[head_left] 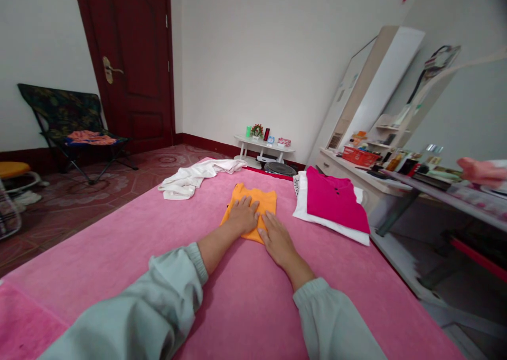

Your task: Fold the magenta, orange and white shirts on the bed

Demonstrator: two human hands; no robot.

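Where an orange garment (265, 198) lies, left hand (244, 215) atop, right hand (278, 239) on its edge, opened flat, palms down

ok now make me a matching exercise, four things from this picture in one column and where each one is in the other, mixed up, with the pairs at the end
1. Orange garment
2. Magenta garment
3. Crumpled white garment
4. Camouflage chair

A. In front of the wall, beside the dark red door
B. Under the left hand and the right hand
C. Lying loosely near the far edge of the pink cover
D. On top of folded white clothing

Pairs: 1-B, 2-D, 3-C, 4-A
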